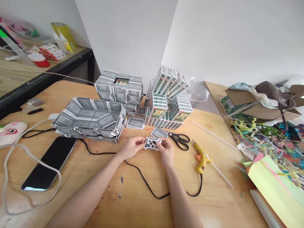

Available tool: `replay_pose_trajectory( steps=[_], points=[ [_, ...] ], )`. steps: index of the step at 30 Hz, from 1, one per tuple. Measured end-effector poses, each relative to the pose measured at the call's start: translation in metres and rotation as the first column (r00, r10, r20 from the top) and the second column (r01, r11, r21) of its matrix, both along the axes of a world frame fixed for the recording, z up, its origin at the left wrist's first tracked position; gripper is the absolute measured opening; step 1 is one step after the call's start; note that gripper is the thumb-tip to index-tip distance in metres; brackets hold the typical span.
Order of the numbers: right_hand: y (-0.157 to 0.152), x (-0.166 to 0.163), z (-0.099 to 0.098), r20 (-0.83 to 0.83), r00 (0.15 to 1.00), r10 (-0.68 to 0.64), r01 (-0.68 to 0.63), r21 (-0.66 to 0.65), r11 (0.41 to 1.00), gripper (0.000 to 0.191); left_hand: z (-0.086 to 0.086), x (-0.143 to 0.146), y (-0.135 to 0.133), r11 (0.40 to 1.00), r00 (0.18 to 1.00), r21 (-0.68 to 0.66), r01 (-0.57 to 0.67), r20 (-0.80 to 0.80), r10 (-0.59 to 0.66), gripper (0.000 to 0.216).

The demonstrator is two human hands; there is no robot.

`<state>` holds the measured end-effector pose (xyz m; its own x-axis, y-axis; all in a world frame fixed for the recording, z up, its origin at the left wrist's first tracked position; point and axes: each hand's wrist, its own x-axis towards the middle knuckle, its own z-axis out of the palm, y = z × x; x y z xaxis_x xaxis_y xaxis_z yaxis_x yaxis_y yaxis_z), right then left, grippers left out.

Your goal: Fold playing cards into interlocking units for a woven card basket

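Between my two hands is a playing card [151, 144], its face with black club marks turned up. My left hand [133, 147] pinches its left end, and my right hand [165, 150] grips the right end with the thumb across the face. Just behind lie loose patterned cards [156, 132] on the table. Black-handled scissors [180, 140] rest to the right of my right hand. Farther right is a yellow glue gun [202, 158] with a glue stick in its rear. A tray built of folded cards [90, 118] stands left of my hands.
Boxed card decks [166, 104] are stacked at the back, beside another folded-card structure [118, 87]. A phone [49, 163] and white cable lie left. A black cord [142, 177] crosses the table under my forearms. Pipe cleaners [258, 133] and coloured paper [273, 180] crowd the right.
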<state>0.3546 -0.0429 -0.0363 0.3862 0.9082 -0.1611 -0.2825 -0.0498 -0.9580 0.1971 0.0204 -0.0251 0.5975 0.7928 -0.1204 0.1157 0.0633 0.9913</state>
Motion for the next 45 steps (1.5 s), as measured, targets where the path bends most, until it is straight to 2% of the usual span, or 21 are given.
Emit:
replay_pose_trajectory(
  steps=[4, 13, 18, 24, 26, 30, 34, 36, 40, 43, 45],
  points=[
    [0.000, 0.000, 0.000, 0.004, 1.000, 0.031, -0.031, -0.013, 0.999, 0.026, 0.000, 0.000, 0.000, 0.998, 0.998, 0.020, -0.059, -0.016, 0.059, 0.011],
    [-0.004, -0.002, 0.004, 0.000, 0.999, 0.039, -0.039, -0.068, 0.997, 0.022, -0.006, -0.001, -0.002, 0.994, 0.995, 0.085, -0.075, -0.056, 0.080, 0.012],
    [-0.003, -0.001, 0.003, 0.020, 0.998, 0.059, -0.059, -0.035, 0.998, 0.022, -0.005, 0.001, -0.003, 0.992, 0.994, 0.087, -0.096, -0.035, 0.099, 0.013],
    [-0.003, -0.005, 0.009, 0.052, 0.954, 0.296, -0.297, 0.016, 0.955, 0.023, -0.006, 0.003, 0.001, 0.962, 0.959, -0.100, -0.254, 0.100, 0.264, 0.021],
    [-0.003, -0.007, 0.011, 0.056, 0.962, 0.268, -0.269, 0.020, 0.963, 0.021, -0.006, 0.004, 0.001, 0.957, 0.955, -0.151, -0.248, 0.129, 0.267, 0.023],
    [-0.004, -0.009, 0.008, 0.016, 0.984, 0.178, -0.178, 0.032, 0.983, 0.019, -0.002, 0.008, -0.006, 0.974, 0.980, -0.167, -0.154, 0.097, 0.171, 0.022],
    [-0.006, -0.008, 0.003, 0.033, 0.994, 0.104, -0.104, -0.002, 0.995, 0.021, 0.003, 0.010, -0.014, 0.999, 0.999, -0.044, -0.021, -0.032, 0.020, 0.015],
    [-0.006, -0.007, 0.002, 0.051, 0.995, 0.083, -0.082, -0.025, 0.996, 0.022, 0.005, 0.010, -0.017, 0.999, 0.995, 0.048, 0.019, -0.097, -0.014, 0.014],
    [-0.006, -0.007, 0.005, 0.057, 0.997, 0.056, -0.054, -0.039, 0.998, 0.021, 0.009, 0.009, -0.021, 0.990, 0.994, 0.142, -0.016, -0.106, 0.031, 0.026],
    [-0.006, -0.009, 0.008, 0.032, 0.999, 0.027, -0.025, -0.044, 0.999, 0.022, 0.010, 0.009, -0.023, 0.997, 0.999, 0.066, -0.039, 0.012, 0.038, 0.043],
    [-0.006, -0.010, 0.010, 0.041, 0.999, 0.021, -0.019, -0.040, 0.999, 0.023, 0.008, 0.010, -0.023, 0.998, 0.996, 0.011, -0.063, 0.060, 0.063, 0.041]
  ],
)
